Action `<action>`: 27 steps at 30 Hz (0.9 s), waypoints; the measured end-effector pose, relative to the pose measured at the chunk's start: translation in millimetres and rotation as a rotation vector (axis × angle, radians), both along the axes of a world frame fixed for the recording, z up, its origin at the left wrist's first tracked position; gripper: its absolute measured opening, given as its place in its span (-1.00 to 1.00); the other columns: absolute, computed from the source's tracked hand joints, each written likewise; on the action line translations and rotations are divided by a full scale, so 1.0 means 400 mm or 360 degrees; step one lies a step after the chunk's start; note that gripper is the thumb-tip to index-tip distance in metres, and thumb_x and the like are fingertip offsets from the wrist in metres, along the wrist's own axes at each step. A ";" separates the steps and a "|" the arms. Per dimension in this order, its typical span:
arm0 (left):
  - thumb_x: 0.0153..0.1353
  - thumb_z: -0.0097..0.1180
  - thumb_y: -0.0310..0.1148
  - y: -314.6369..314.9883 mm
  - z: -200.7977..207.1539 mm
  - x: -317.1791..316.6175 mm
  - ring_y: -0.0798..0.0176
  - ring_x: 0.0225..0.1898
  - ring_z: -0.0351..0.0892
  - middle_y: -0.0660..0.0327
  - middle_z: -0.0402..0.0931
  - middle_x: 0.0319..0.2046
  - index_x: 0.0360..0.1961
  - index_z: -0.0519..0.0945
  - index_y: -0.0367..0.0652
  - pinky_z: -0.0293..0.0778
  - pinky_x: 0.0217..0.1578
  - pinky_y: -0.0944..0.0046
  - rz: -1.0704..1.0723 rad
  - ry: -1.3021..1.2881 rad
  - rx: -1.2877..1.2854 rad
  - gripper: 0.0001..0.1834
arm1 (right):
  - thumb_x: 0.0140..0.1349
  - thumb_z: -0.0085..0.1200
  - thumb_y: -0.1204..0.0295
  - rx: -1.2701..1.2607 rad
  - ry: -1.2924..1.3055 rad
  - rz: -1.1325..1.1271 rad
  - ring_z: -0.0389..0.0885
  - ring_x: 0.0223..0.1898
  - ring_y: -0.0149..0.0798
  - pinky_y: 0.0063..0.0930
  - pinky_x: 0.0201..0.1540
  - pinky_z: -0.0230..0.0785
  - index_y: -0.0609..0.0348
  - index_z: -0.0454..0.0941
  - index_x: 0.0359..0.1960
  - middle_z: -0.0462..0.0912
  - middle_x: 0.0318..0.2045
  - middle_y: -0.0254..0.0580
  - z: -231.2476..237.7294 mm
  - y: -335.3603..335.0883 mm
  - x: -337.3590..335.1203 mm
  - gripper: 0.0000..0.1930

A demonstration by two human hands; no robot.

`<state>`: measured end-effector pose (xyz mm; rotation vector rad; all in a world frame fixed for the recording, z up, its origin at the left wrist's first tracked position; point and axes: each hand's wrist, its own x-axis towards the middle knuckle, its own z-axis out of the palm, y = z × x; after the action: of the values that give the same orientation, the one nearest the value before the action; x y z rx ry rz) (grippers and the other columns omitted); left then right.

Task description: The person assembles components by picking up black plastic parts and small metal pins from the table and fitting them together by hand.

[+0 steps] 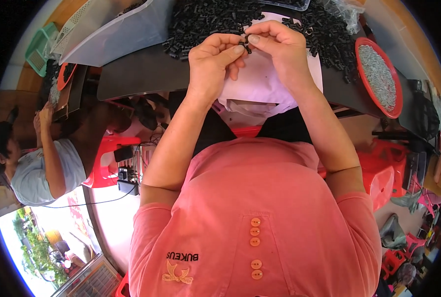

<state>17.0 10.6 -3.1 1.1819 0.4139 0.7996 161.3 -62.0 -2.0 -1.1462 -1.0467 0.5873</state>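
Observation:
Both hands meet over a sheet of white paper (260,81) at the near edge of the dark table. My left hand (213,62) pinches a small black plastic part (247,48) between thumb and finger. Close against it, my right hand (278,47) is closed in a pinch at the upper end of the same small piece. The fingertips cover most of the part, so its exact shape is hidden. Beyond the hands spreads a big heap of short black plastic pieces (196,24), reaching right past the paper.
A red round tray (400,91) of small silvery pieces stands right on the dark table (141,74). A translucent plastic bin (126,37) is at the back left. Another person (47,163) sits at left. Red plastic stools (379,183) and cables (144,148) are below.

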 end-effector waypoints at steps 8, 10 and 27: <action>0.17 0.14 -0.63 0.005 -0.005 -0.004 0.36 -0.55 0.54 0.08 0.60 -0.44 -0.23 0.57 -0.44 0.36 -0.66 0.47 0.0012 0.0031 0.0023 -0.87 | 0.13 0.18 0.59 0.0025 0.0019 -0.0031 0.56 -0.36 -0.54 -0.68 -0.25 0.40 0.28 0.66 -0.24 0.66 -0.41 -0.33 0.008 0.003 -0.020 -0.85; 0.19 0.12 -0.62 0.000 0.003 -0.003 0.36 -0.60 0.49 0.07 0.59 -0.45 -0.23 0.56 -0.44 0.36 -0.65 0.45 0.0014 0.0043 0.0027 -0.87 | 0.13 0.19 0.59 0.0054 0.0118 0.0025 0.56 -0.36 -0.54 -0.67 -0.25 0.41 0.27 0.66 -0.24 0.66 -0.41 -0.33 0.005 0.004 -0.020 -0.85; 0.19 0.13 -0.63 -0.001 -0.004 -0.006 0.38 -0.55 0.53 0.11 0.59 -0.45 -0.25 0.57 -0.41 0.36 -0.67 0.48 0.0025 0.0038 0.0037 -0.90 | 0.21 0.14 0.56 0.0003 -0.0290 -0.0079 0.56 -0.30 -0.55 -0.68 -0.19 0.40 0.25 0.63 -0.19 0.65 -0.34 -0.37 -0.001 -0.015 -0.024 -0.86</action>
<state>14.7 10.4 -4.8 1.2120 0.4354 0.8065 151.6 -68.2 -2.5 -1.2375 -1.1702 0.4486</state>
